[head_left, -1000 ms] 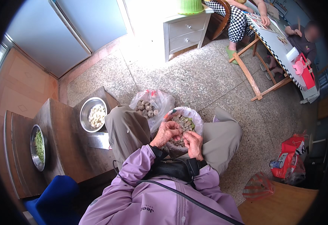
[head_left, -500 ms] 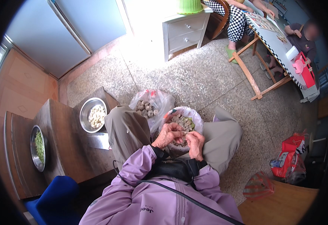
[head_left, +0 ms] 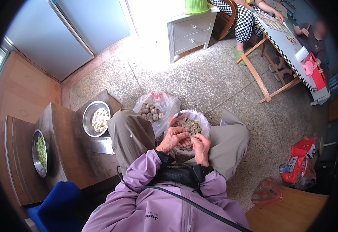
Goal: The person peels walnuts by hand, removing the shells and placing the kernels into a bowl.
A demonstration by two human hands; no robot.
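Over a bin lined with a white bag [head_left: 203,120], my left hand [head_left: 172,138] and my right hand [head_left: 201,148] meet with fingers pinched. Between their fingertips is a small pale piece that looks like a garlic clove [head_left: 191,137], mostly covered by the fingers. Papery peelings [head_left: 186,124] and some green scraps lie in the bin between my knees. Beyond my left knee, a clear plastic bag [head_left: 168,101] holds several whole garlic bulbs [head_left: 150,112]. A steel bowl [head_left: 86,120] of peeled white cloves [head_left: 100,120] stands on the low wooden surface to the left.
A cleaver [head_left: 102,145] lies beside my left knee. Farther left is a steel bowl of chopped greens [head_left: 41,152], near a blue seat [head_left: 57,201]. Red bags [head_left: 298,160] sit at right. Two people are by a folding table [head_left: 281,36]; a white drawer cabinet [head_left: 192,33] stands ahead.
My fingers have shifted slightly around the small piece, while both hands stay over the bin. At the far table, one person's arm has moved a little.
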